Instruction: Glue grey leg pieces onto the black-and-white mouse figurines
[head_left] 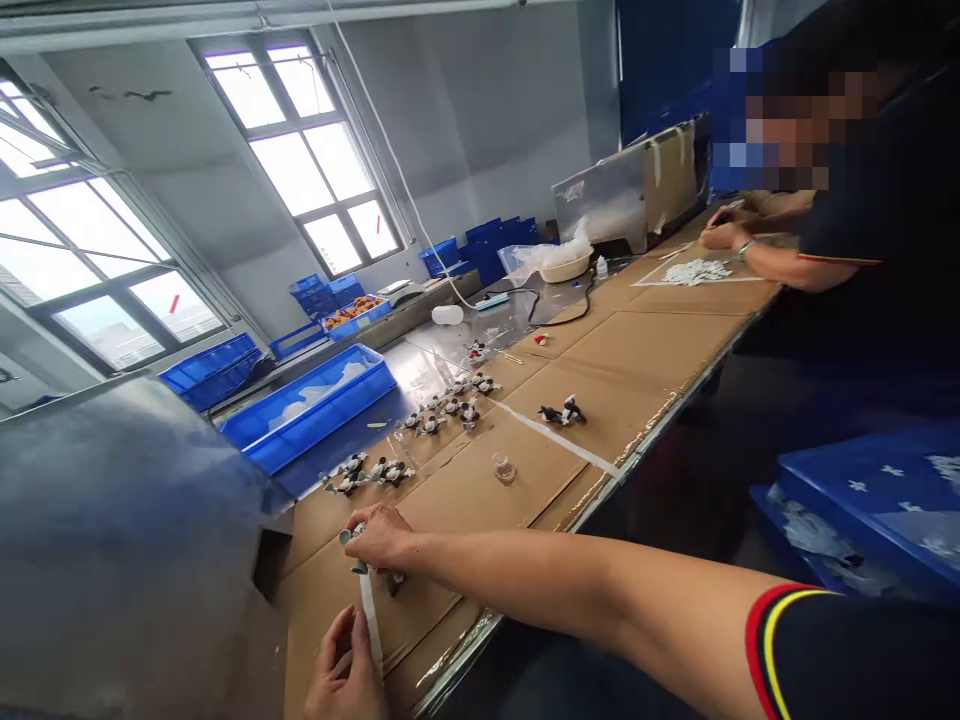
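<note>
Figurine [352, 537]: pinched in my right hand [384, 540], near end of the cardboard-covered worktop [637, 350], steadied for taping.
Tape strip [370, 625]: my left hand [346, 675] closes on its near end, keeping it taut.
Finished figurines [450, 405]: lined up farther along, out of my way.

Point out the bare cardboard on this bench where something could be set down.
Bare cardboard lies between the two lone figurines and the co-worker's white parts. Another patch sits near the small clear cup. It is crowded along the figurine row and by the right hand.
</note>
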